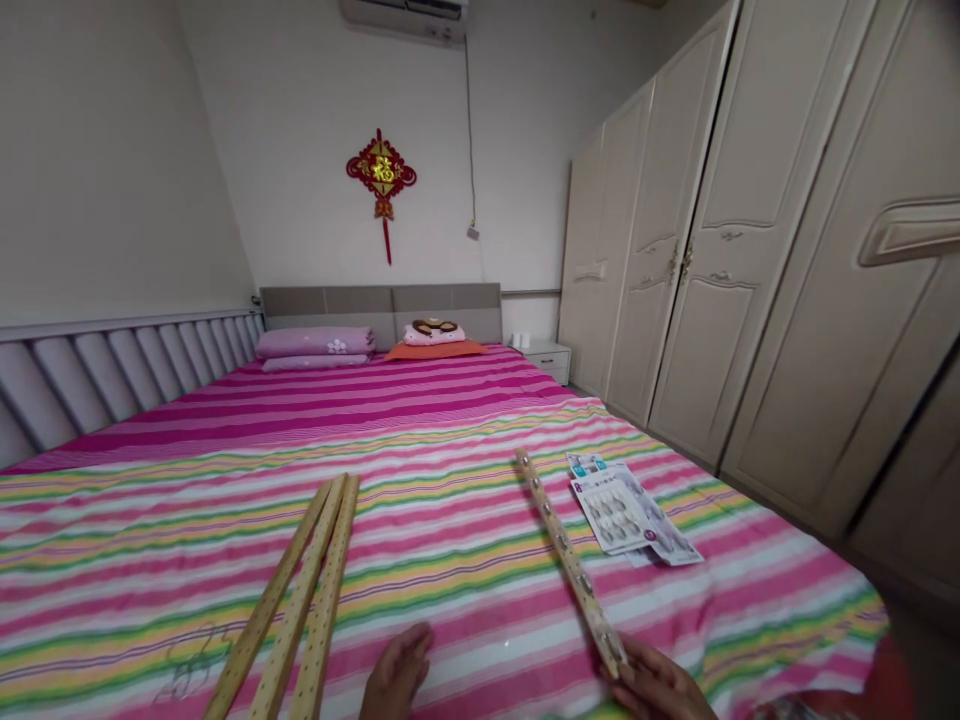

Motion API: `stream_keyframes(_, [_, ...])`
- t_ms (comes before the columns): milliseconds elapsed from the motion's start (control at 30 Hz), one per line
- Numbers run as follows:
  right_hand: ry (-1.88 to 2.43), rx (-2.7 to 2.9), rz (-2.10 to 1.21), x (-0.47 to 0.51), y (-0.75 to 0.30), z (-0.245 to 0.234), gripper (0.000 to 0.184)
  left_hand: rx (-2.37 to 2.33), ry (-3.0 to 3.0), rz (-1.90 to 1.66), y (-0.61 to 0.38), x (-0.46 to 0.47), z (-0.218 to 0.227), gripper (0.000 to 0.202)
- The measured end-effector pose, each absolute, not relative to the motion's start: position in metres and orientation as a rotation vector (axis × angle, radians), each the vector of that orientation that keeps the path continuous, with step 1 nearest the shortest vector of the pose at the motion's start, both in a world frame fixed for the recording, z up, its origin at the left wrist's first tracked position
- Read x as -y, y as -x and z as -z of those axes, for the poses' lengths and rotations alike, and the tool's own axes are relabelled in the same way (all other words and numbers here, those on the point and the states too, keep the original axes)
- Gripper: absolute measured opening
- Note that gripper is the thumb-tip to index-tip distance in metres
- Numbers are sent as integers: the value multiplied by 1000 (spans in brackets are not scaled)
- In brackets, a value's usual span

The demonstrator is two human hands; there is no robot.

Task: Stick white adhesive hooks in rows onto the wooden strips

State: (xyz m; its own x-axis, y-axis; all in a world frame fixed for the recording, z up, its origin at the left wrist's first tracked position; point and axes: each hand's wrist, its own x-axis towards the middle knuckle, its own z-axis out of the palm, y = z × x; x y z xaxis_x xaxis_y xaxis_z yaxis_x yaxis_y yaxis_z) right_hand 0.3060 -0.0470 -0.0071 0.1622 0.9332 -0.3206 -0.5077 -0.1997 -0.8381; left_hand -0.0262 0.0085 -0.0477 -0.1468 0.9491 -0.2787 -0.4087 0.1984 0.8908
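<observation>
My right hand [660, 685] grips the near end of a narrow wooden strip [564, 548], which slants away from me over the bed. Several small shiny hooks sit in a row along its upper face. Just right of the strip lie packs of hooks [611, 512], overlapping, with clear hooks showing on the top card. My left hand [399, 668] is over the striped sheet, its fingers loosely bent and nothing in them. Left of it rest three wooden strips [319, 590] dotted with small holes, side by side and close together at their far ends.
The bed has a striped sheet [450, 520] and a grey headboard [442, 300]. Folded purple bedding [311, 343] and a pink folded item [435, 336] lie at its far end. A slatted rail [112, 370] runs along the left, a wardrobe [697, 350] along the right. Thin tangled lines [191, 660] lie lower left.
</observation>
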Motion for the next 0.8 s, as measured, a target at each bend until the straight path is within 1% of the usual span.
stream_keyframes(133, [1058, 508, -1429, 36, -321, 8, 30, -1144, -668, -1266, 30, -9, 51, 39])
stream_keyframes(333, [1070, 517, -1437, 27, -335, 7, 30, -1210, -679, -1259, 28, -7, 42, 39])
stream_keyframes(433, [1080, 506, -1430, 27, -337, 7, 32, -1237, -702, -1258, 27, -5, 37, 42])
stream_keyframes(533, [1144, 510, -1388, 27, -341, 16, 34, -1237, -742, -1248, 27, -4, 38, 43])
stream_keyframes(633, [1262, 621, -1283, 25, -350, 29, 35, -1242, -759, -1289, 26, -4, 42, 42])
stream_keyframes(700, [1384, 803, -1180, 22, -360, 30, 34, -1252, -759, -1314, 25, -3, 42, 41])
stream_keyframes(733, [1464, 907, -1089, 20, -365, 26, 33, -1256, -761, -1310, 24, -3, 40, 41])
stream_keyframes(800, [1600, 1086, -781, 15, -376, 13, 26, -1267, -767, -1275, 23, -1, 34, 41])
